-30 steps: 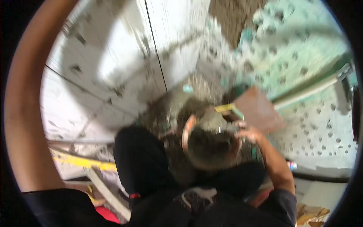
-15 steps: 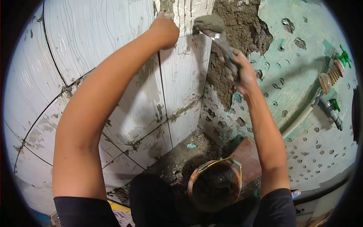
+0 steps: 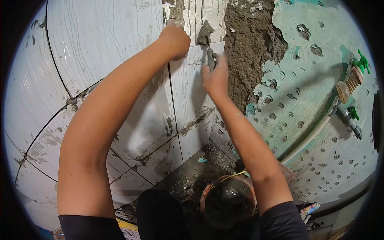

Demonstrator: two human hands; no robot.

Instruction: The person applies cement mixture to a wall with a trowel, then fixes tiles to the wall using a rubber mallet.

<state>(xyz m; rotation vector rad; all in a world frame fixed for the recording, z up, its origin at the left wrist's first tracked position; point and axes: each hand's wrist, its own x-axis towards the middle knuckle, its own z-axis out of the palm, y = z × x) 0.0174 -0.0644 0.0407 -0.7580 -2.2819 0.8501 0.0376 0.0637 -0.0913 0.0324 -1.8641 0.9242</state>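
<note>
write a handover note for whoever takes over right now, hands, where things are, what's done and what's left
Left hand: pressed on the wall at the top of the narrow corner tile.
Right hand: grips the trowel, its mortar-laden blade at that tile's top edge.
Mortar pan: on the floor below, with mortar in it.
Done: left wall tiled up to the corner.
Left: the combed strip above the tile and the rough mortar wall beside it are bare.

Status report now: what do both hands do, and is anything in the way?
Left hand pressed on wall tile. Right hand grips trowel, mortar at tile's top edge. Nothing between; bucket below, apart.
</note>
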